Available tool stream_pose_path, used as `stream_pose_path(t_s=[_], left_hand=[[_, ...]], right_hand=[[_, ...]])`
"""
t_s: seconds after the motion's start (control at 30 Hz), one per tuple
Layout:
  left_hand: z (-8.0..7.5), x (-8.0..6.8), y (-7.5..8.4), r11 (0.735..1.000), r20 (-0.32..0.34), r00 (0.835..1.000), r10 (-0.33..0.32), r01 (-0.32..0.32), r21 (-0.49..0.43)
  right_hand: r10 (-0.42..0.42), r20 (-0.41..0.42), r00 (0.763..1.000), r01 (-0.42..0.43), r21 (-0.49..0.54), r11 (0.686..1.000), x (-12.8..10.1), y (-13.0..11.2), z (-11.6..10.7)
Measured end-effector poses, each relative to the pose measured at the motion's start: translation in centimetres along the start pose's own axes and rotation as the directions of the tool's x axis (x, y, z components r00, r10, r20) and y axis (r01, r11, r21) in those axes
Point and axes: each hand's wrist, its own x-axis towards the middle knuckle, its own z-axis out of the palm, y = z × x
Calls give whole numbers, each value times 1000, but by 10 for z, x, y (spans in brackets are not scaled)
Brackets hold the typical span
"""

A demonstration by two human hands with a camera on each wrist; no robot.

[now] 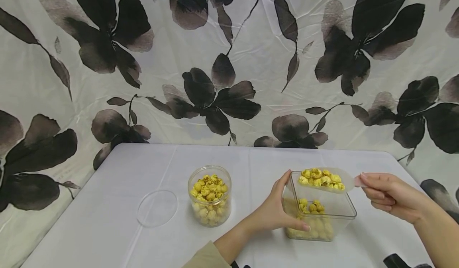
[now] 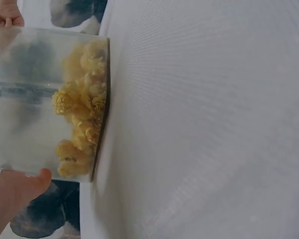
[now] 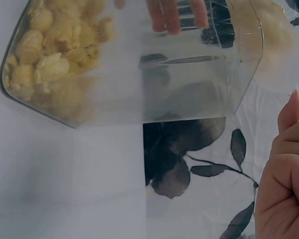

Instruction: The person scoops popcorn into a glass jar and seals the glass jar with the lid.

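Observation:
My left hand (image 1: pixel 274 210) grips a clear square container (image 1: pixel 344 216) by its left side, the thumb across the near wall. Yellow popcorn (image 2: pixel 82 119) covers the bottom of the container in the left wrist view. Between its thumb and fingers, my right hand (image 1: pixel 396 196) pinches the pink handle of a translucent scoop (image 1: pixel 348 180). The scoop is loaded with several pieces of popcorn (image 1: pixel 320 179) and hangs over the container's rim. In the right wrist view the scoop is blurred behind the container wall, with the right hand's fingers (image 3: pixel 289 149) at the edge.
A round clear jar (image 1: pixel 209 196) with popcorn in it stands open left of the container. Farther left lies a clear round lid (image 1: pixel 157 208) on the white table (image 1: pixel 107 220). A black object (image 1: pixel 396 261) shows at the bottom right. Flowered cloth (image 1: pixel 215 60) hangs behind.

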Motion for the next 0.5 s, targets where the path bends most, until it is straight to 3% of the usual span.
stream_pose_path(t_s=[0.5], left_hand=[[-9, -2, 7, 997, -13, 1000, 11, -12, -82]], right_hand=[[-1, 11, 1000, 1, 30, 1000, 3, -5, 3]])
